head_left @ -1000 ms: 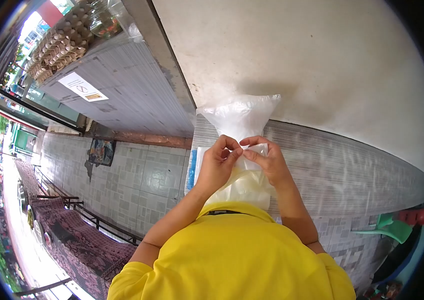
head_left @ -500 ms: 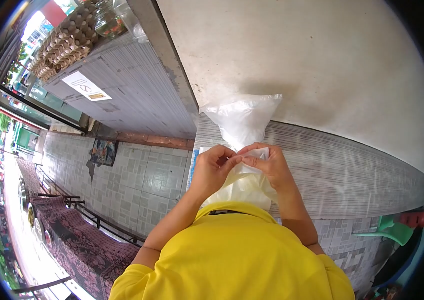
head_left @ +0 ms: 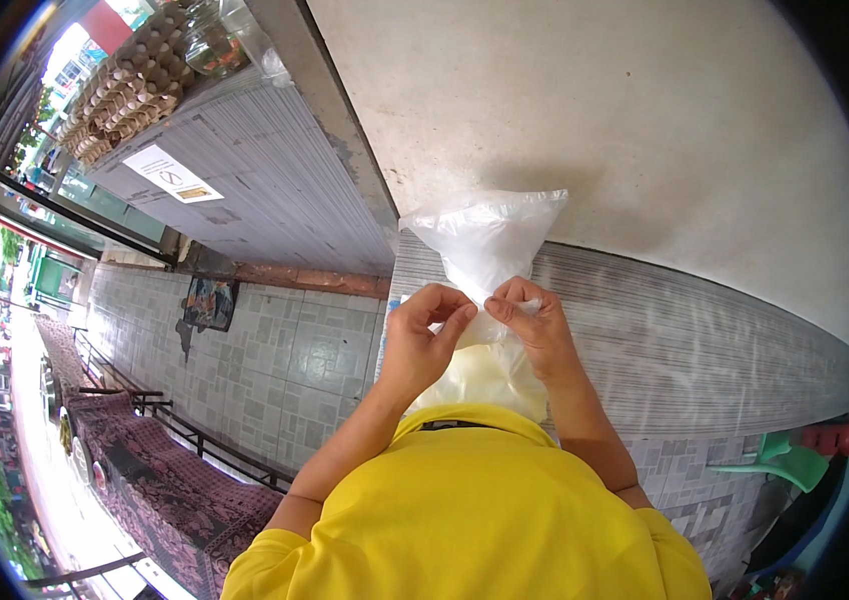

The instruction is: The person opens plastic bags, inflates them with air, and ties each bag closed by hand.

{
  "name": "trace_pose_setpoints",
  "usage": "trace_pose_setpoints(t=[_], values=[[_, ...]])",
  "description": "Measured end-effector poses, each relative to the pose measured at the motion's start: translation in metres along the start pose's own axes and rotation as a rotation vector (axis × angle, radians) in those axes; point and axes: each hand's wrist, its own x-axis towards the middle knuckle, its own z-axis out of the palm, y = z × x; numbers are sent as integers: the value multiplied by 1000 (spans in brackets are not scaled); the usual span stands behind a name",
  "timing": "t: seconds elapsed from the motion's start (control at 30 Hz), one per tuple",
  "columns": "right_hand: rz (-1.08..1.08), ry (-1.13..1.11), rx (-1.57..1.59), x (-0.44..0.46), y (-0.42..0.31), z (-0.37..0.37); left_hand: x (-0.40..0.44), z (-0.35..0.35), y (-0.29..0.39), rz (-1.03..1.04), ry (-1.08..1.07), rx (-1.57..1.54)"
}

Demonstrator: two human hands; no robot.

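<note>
A white plastic bag (head_left: 489,240) lies on the grey-streaked table, its wide end spread towards the wall and its narrow part gathered between my hands. My left hand (head_left: 428,335) pinches the gathered plastic from the left, thumb against fingertips. From the right, my right hand (head_left: 534,325) grips the same plastic, with a white end of it poking out beside the thumb. Nearer my body, a pale yellowish plastic bag (head_left: 479,382) sits partly hidden behind my wrists and yellow shirt. Whether the two bags are joined I cannot tell.
The streaked table (head_left: 684,330) runs right along a pale wall (head_left: 624,110). At the upper left, stacked egg trays (head_left: 134,85) and a glass jar (head_left: 212,45) stand on a grey counter (head_left: 254,150). A patterned cloth (head_left: 159,470) covers a table at lower left; a green plastic item (head_left: 784,462) lies at right.
My hands have moved slightly apart. My right hand has turned and closed more tightly on the plastic, drawing a bit of it to the right.
</note>
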Motion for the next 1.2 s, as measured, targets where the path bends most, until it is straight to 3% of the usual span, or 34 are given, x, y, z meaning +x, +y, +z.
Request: trace_pose_setpoints(t=[0.1, 0.2, 0.4, 0.7, 0.8, 1.0, 1.2], values=[[27, -23, -21, 0, -2, -1, 2, -2, 5, -58, 16, 29], [13, 30, -8, 2, 0, 4, 4, 4, -3, -33, 104, -180], [82, 28, 171, 0, 1, 5, 1, 5, 14, -52, -92, -97], [97, 97, 98, -3, 0, 8, 1, 6, 9, -155, -16, -135], [103, 58, 155, -2, 3, 6, 0, 5, 24, -163, -109, -72], [79, -10, 95, -4, -8, 8, 1, 5, 6, -158, -5, -223], [66, -34, 62, -2, -11, 6, 2, 3, 7, -125, 2, -178]])
